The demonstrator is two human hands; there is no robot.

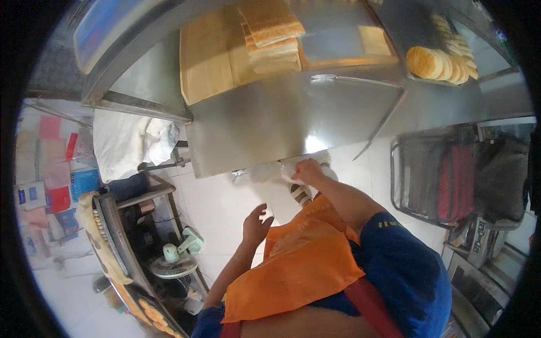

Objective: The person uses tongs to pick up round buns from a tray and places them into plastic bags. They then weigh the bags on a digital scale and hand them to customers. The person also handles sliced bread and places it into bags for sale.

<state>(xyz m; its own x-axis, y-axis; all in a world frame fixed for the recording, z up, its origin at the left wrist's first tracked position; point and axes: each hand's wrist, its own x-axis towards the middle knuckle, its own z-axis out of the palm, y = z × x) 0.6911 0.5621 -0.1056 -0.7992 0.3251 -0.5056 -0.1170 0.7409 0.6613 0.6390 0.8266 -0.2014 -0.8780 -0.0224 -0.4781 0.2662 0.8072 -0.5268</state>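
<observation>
My right hand is at the front edge of a stainless steel counter. Its fingers are curled on a translucent plastic bag just below that edge; the bag is blurred and partly hidden. My left hand hangs lower, left of my orange apron, with fingers apart and nothing in them. Beyond the hands, a metal-handled tool lies on the counter, its bent end reaching past the edge. Stacked slabs of flat baked bread or cake sit on brown paper at the back.
Round flatbreads stand in a row at the back right. A tray with an orange-brown rim lies beside the slabs. On my left are a shelf rack, a fan and a white cloth. A dark folding chair stands right.
</observation>
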